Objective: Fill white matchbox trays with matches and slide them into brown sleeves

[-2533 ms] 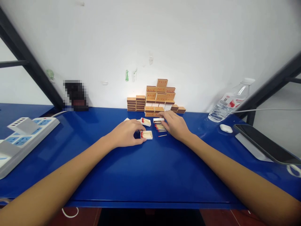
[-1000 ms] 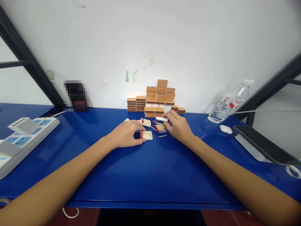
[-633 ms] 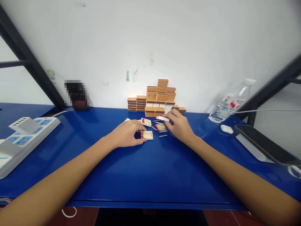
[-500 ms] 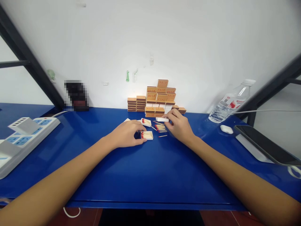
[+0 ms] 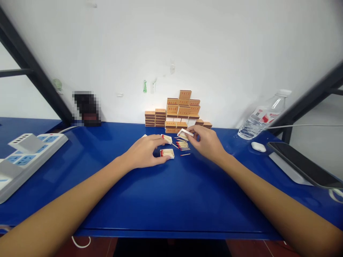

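Observation:
My right hand [image 5: 207,140] pinches a white matchbox tray [image 5: 185,134] between thumb and fingers, tilted so its inside shows. Just below it lies a loose pile of red-tipped matches [image 5: 183,145], with one single match [image 5: 185,154] apart in front. My left hand [image 5: 146,151] rests on the table with thumb and fingers apart. Its thumb touches the near edge of a tray filled with matches [image 5: 167,153]. The fingertips reach over a second tray with matches [image 5: 167,138] behind. A white piece [image 5: 145,135] is mostly hidden behind the left hand.
Stacked matchboxes [image 5: 183,107] stand against the wall, with shorter stacks [image 5: 155,118] at their left. To the right are a water bottle [image 5: 262,116], a white earphone case [image 5: 258,146] and a phone [image 5: 305,164]. A power strip [image 5: 34,153] lies at left on the blue table [image 5: 171,200].
The tray in my right hand has tipped up from a flat position, showing its inside. My left fingers have shifted slightly away from the near tray towards the far one.

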